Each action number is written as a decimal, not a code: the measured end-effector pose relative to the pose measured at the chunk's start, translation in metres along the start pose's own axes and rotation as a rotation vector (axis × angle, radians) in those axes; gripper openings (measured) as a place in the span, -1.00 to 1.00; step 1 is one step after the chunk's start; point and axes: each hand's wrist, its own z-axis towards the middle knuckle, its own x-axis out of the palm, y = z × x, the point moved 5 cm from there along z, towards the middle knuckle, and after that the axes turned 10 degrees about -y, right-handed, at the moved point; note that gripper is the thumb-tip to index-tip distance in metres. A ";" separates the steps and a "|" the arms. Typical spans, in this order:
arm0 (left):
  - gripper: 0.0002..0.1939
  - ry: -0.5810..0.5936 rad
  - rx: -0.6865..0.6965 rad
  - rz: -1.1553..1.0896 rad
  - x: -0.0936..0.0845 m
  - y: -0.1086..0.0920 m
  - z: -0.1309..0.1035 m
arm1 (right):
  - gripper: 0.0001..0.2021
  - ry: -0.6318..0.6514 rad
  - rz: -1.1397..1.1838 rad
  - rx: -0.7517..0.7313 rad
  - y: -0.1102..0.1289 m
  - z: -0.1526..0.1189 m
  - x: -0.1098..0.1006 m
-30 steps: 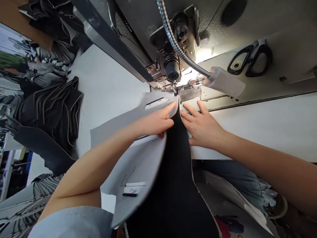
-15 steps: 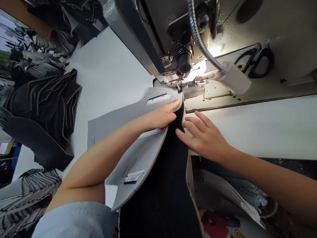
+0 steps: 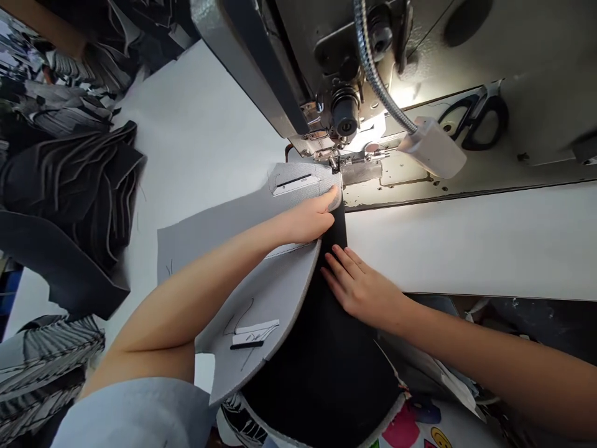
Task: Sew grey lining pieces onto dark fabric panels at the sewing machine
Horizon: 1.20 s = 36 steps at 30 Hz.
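Beneath the sewing machine's needle and presser foot (image 3: 334,163) lies the end of a grey fabric panel (image 3: 209,227), with a black fabric piece (image 3: 321,361) along its right edge. My left hand (image 3: 310,218) is closed on the panel's edge close to the foot, one digit stretched over the grey end and the others curled at the edge. Flat on the black piece, just below, rests my right hand (image 3: 359,286) with its fingers stretched out. A folded part of the grey panel with a white label (image 3: 254,333) and loose threads hangs under my left forearm.
A lamp head (image 3: 433,149) on a flexible metal neck hangs right of the needle. Dark-handled scissors (image 3: 485,121) lie on the machine bed. Stacked dark fabric pieces (image 3: 69,193) stand on the white table (image 3: 186,124) at left, with striped-looking stacks (image 3: 46,367) below them.
My right hand has moved down and left, from raised beside the edge to flat on the black piece. The black piece's lower part has spread to the right. My left hand stays near the foot.
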 end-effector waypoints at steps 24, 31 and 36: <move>-0.22 0.014 -0.033 0.061 0.001 0.002 -0.009 | -0.60 0.210 0.261 -0.064 0.001 0.001 -0.002; -0.26 -0.012 -0.020 0.145 0.002 -0.007 0.008 | -0.61 0.196 0.294 -0.107 -0.016 -0.003 -0.003; -0.23 -0.060 -0.097 0.405 0.003 -0.014 0.012 | -0.65 0.206 0.304 -0.085 -0.038 0.004 0.000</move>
